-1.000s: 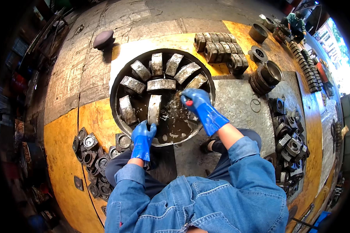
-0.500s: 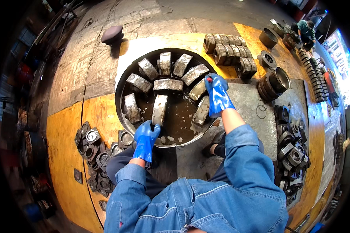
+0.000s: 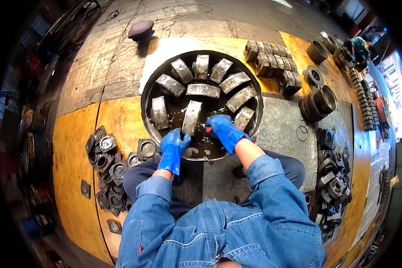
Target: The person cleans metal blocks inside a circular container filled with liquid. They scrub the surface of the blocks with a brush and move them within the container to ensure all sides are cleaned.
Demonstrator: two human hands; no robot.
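Observation:
A wide round tub (image 3: 144, 107) of dark, murky liquid lies before me. Several curved grey metal blocks stand around inside its wall, and one lies crosswise (image 3: 203, 91) near the middle. My gloved left hand (image 3: 174, 146) grips the near end of an upright-lying curved metal block (image 3: 192, 117), thumb against its side. Over the liquid just right of that block, my gloved right hand (image 3: 224, 129) is closed around a tool with a red end (image 3: 208, 129). Its fingers and the rest of the tool are largely hidden by the glove.
Ring-holed metal plates (image 3: 118, 171) are heaped at left, more metal parts (image 3: 337, 181) at right. Curved blocks (image 3: 272, 60) stand in rows beyond the tub, beside metal cylinders (image 3: 328, 99). A round-topped stool (image 3: 140, 29) stands far left. Another person (image 3: 360, 48) bends down far right.
My right hand has swung left and nearer, from the tub's right rim to beside the held block, with the red-ended tool. My left hand stays on the block. The whole view has shifted slightly.

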